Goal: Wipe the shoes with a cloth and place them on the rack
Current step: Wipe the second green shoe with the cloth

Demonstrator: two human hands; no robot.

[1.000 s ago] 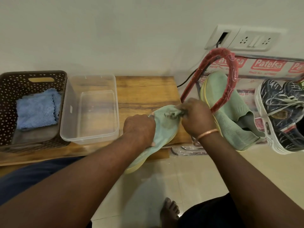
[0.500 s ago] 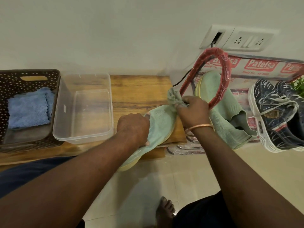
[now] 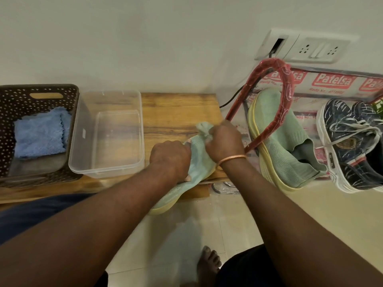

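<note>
So, roughly halfway by my read. One green shoe [image 3: 284, 146] already sits on the rack [image 3: 288, 88] at right, next to a pair of dark patterned sneakers [image 3: 352, 141]; I can't tell whether those got wiped. The other green shoe [image 3: 196, 164] is under the cloth now. What's left: finish wiping it, then move it right onto the rack.

Hands: left hand [image 3: 171, 160] is curled round the middle of that shoe, pinning it. Right hand [image 3: 224, 141] clutches a bunched pale cloth [image 3: 204, 129] pressed to the shoe's far end. The shoe lies tilted across the near right corner of the wooden surface [image 3: 180, 108], its yellow-soled near end hanging off over the floor.

Counts:
- 2 green shoes, 2 dark sneakers, 1 rack, 1 cloth in use.
- 1 brown basket [image 3: 20, 92] at far left on the surface, holding folded blue cloth [image 3: 39, 135]. One piece or two, can't tell.
- 1 clear plastic tub [image 3: 107, 172] between the basket and the hands.
- 1 wall socket panel [image 3: 310, 48] above the rack.
</note>
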